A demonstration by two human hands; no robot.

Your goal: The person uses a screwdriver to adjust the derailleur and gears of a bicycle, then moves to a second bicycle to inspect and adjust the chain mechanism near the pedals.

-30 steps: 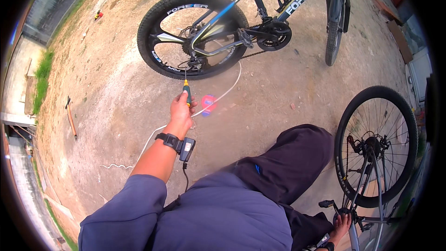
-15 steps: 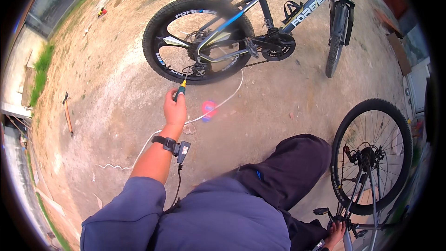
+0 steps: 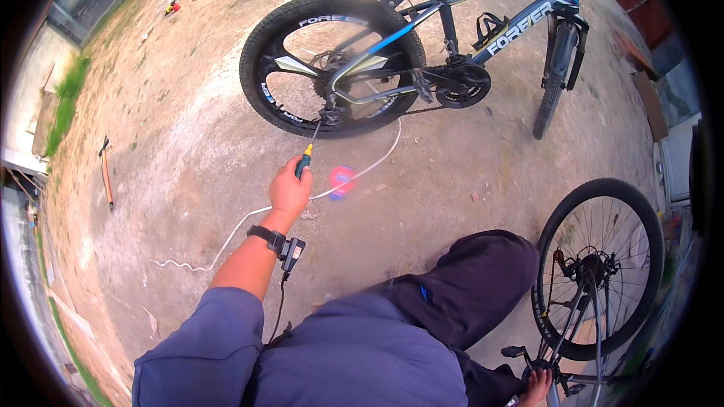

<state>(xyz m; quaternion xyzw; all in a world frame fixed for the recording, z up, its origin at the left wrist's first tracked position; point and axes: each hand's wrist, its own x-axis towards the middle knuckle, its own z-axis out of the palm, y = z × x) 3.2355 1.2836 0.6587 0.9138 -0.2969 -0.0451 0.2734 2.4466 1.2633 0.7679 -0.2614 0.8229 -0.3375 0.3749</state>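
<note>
My left hand [image 3: 290,190] is closed round the green and yellow handle of a screwdriver [image 3: 305,160]. Its thin shaft points away from me, the tip close to the rear derailleur [image 3: 332,114] of a blue and black bicycle [image 3: 377,60]; whether it touches cannot be made out. At the lower right, my right hand [image 3: 538,386] has its fingers curled at the crank area of a second bicycle [image 3: 596,290], whose spoked rear wheel faces up toward me. Part of that hand is hidden at the picture's lower edge.
A white cord [image 3: 253,215] winds over the dirt ground below the left hand. A hammer [image 3: 106,173] with a wooden handle lies far left. Beyond it is a small red and yellow object [image 3: 172,7]. My bent knee [image 3: 494,256] sits between the two bicycles.
The view has shifted slightly, so the blue bicycle appears farther right. My left hand and the screwdriver have moved a little right and down in the picture. The right hand stays at the second bicycle.
</note>
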